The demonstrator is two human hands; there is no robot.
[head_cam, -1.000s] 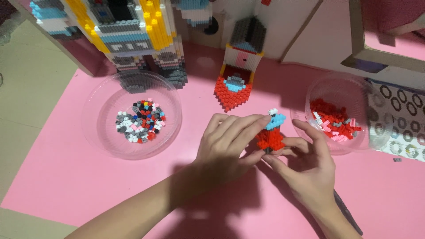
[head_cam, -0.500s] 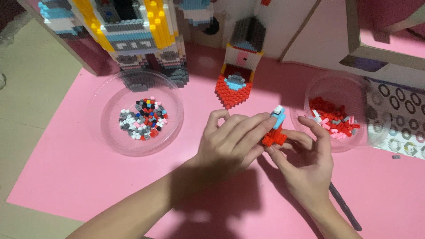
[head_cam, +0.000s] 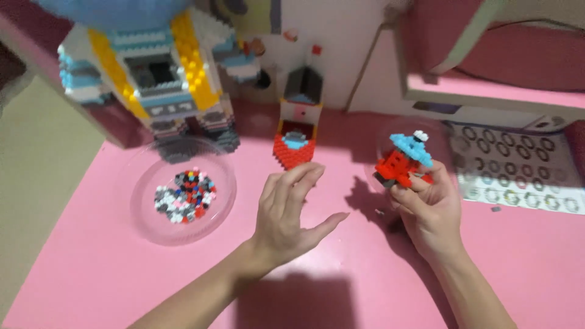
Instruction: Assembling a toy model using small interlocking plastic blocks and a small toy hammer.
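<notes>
My right hand (head_cam: 429,210) holds up a small brick piece (head_cam: 401,163), red below with a light blue top and a white stud. My left hand (head_cam: 286,210) hovers open over the pink table (head_cam: 91,274), fingers spread, holding nothing, a little left of the piece. Just beyond its fingertips stands a small red, white and grey brick model (head_cam: 296,134). A clear bowl (head_cam: 183,190) of several mixed small bricks sits to the left.
A large brick building (head_cam: 149,73) in grey, yellow and light blue stands at the back left. A second clear bowl (head_cam: 381,143) lies partly hidden behind the held piece. A patterned sheet with rings (head_cam: 518,167) lies at the right. Pink boxes stand behind.
Both hands were together around the red and blue piece. Now my left hand has let go and drawn left, while my right hand has lifted the piece up and to the right.
</notes>
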